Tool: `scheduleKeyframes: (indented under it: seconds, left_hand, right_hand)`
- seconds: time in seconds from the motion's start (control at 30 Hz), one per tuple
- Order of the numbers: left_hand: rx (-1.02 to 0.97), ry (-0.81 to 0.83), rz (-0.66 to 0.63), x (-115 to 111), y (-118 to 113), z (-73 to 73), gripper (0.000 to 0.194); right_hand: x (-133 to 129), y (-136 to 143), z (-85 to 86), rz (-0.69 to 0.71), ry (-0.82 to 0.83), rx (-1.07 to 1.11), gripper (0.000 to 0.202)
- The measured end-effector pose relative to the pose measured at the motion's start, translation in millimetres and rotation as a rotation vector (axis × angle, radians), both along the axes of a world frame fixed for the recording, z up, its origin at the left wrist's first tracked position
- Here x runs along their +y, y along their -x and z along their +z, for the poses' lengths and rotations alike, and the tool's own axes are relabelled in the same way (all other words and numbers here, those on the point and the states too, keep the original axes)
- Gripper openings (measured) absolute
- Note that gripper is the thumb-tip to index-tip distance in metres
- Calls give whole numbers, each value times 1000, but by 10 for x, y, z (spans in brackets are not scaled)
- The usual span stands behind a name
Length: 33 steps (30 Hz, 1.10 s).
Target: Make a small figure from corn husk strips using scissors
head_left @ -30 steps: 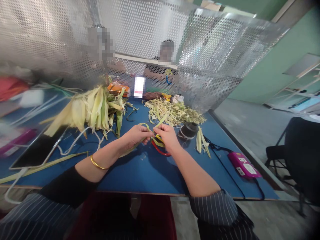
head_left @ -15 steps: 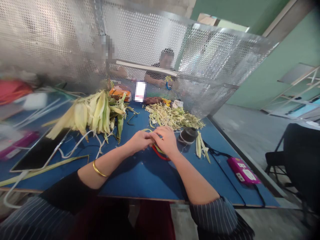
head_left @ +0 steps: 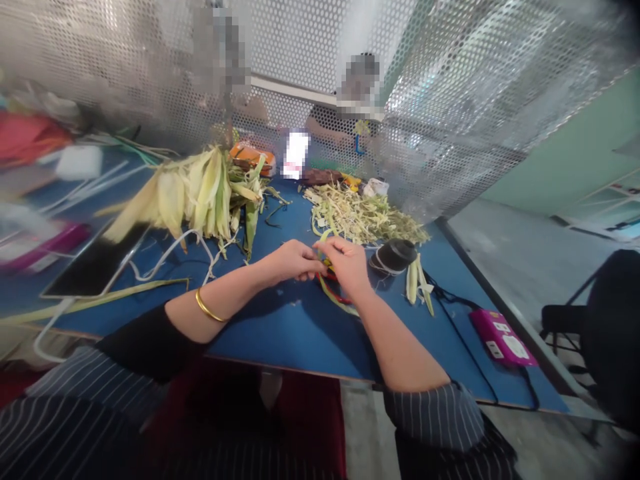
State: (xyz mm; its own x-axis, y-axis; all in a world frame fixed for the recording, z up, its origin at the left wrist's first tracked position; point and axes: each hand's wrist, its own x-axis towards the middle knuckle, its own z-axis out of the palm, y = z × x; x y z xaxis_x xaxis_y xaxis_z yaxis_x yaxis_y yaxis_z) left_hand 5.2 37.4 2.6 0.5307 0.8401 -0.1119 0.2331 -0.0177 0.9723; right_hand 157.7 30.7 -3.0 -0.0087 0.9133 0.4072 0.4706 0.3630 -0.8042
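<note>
My left hand is closed, thumb and fingers pinched on the near left side of a red ring. Close beside it, my right hand bends over the ring, its fingertips pinching a pale green corn husk strip. One stretch of the strip hangs along the ring, and another sticks up beyond my fingers. Something yellow shows between the hands, too small to make out. My right hand covers much of the ring. Just right of that hand stands a black thread spool.
A bundle of corn husks lies at left, partly over a dark tablet with a white cable. Shredded husk is heaped behind my hands. A magenta packet lies at right. A perforated metal screen borders the blue table, people behind it.
My view has tilted down and shifted left. My hands have moved slightly apart at the ring, and more of the husk strip now shows hanging below my right hand.
</note>
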Motion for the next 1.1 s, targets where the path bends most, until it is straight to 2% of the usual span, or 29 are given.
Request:
scheduleKeyframes:
  seconds: [0.17,0.27,0.37,0.47,0.57,0.67,0.77,0.9,0.97,1.03,1.1]
  left_hand:
    - [-199,192,135,93,43,38,33]
    - [-303,225,218,158,79,41,28]
    - [-347,189,310,183,97,27,19]
    - [-299,118,381,176,89,11,14]
    - [-250,76,418,176,78,-4,11]
    - [-257,101,400,203,93,-6,13]
    - [-313,179,334,225,122,23,23]
    - [-315,227,243,174,119,80,35]
    - [-290,188,199,132,104,97,32]
    - [-254,116,179,108,95,99,23]
    - [-205,49,208,118,99,85,16]
  right_hand:
    - [-28,-112,138,-153,-109,-161,35]
    - [-49,-113,157,-58,22,-215,38]
    - [-67,-67,113,36,104,-276,29]
    - [-95,-18,72,96,101,-336,20]
    - [-128,11,71,144,47,-417,22]
    - [-141,5,91,152,46,-437,23]
    - [-118,-40,110,68,25,-414,30]
    - [-31,-123,115,-119,-194,-406,22]
    - [19,-152,97,-79,-276,-483,22]
    - [51,-167,69,-1,-284,-579,18]
    - [59,-172,46,18,-274,-634,20]
